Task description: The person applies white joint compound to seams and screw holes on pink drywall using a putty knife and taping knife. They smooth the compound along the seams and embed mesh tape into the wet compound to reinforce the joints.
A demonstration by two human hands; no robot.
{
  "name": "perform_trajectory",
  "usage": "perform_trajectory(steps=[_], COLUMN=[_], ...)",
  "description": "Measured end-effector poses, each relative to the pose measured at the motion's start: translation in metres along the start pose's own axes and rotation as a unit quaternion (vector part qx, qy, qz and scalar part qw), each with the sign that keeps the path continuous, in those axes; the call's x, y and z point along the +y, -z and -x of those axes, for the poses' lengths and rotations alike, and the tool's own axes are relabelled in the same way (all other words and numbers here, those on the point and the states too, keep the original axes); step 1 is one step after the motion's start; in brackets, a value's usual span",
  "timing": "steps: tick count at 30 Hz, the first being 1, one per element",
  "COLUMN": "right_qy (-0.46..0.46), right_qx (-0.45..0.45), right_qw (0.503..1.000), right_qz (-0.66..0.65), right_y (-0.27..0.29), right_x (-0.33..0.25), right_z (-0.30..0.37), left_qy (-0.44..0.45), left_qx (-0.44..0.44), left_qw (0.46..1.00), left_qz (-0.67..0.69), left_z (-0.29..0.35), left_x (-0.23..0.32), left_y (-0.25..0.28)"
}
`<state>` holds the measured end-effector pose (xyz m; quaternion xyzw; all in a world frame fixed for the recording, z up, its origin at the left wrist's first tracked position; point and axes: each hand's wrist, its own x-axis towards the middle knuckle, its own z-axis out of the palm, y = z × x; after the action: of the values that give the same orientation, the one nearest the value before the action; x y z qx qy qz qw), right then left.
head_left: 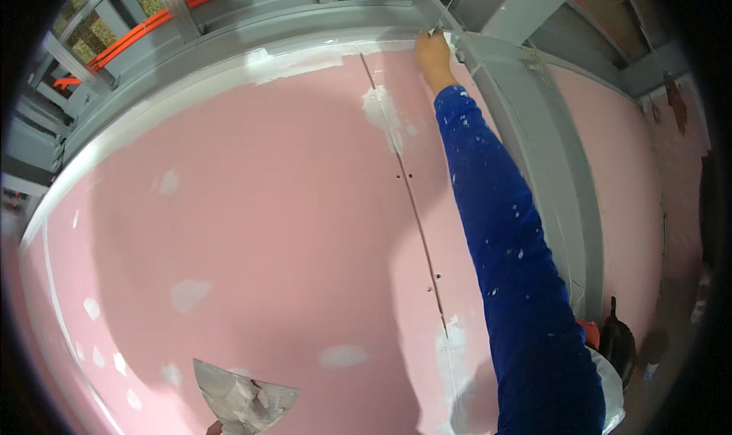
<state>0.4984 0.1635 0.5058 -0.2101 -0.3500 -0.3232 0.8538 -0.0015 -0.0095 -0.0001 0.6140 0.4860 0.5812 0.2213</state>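
Observation:
At the lower edge, the fingertips of my left hand (214,429) grip a wide putty knife (242,399). Lumps of white joint compound lie on its fan-shaped blade, and its handle is out of sight. My right arm, in a blue sleeve speckled with white, reaches far up. My right hand (433,56) is closed around a thin metal-bladed tool (444,14), seen almost edge-on at the top border of the pink wallboard (290,176). White compound (286,65) coats that border to the left of the hand.
A narrow seam (419,214) with screw holes runs down the board, partly filled with compound. Grey metal framing (557,160) edges it on the right. Orange conduits (141,27) cross the upper left. A dark object (618,343) and white plastic (608,385) show beside my right sleeve.

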Motion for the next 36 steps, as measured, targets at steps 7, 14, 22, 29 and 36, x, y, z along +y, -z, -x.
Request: perform_trajectory(steps=[7,14,22,29,36], right_qy=[-0.061,-0.086,-0.012,-0.136,-0.155], right_qx=[0.041,0.003,0.012,-0.024,-0.044], right_qw=[0.994,0.995,1.000,0.964,0.918], right_qz=[-0.078,-0.058,0.003,-0.226,-0.362], right_y=[0.035,0.025,0.010,0.090,0.095], right_x=[0.041,0.070,0.014,0.037,0.032], right_z=[-0.020,-0.041,-0.019,-0.029,-0.032], left_qy=[0.019,0.017,0.025,0.037,0.050], left_qx=[-0.009,0.001,0.011,-0.005,-0.015], left_qw=[0.999,1.000,1.000,0.998,0.998], left_qz=[0.040,0.016,0.015,0.041,0.031], left_z=[-0.002,0.003,0.006,0.006,0.003], left_x=[-0.007,-0.015,-0.012,-0.021,-0.030], left_y=[-0.003,0.002,0.002,0.001,0.002])
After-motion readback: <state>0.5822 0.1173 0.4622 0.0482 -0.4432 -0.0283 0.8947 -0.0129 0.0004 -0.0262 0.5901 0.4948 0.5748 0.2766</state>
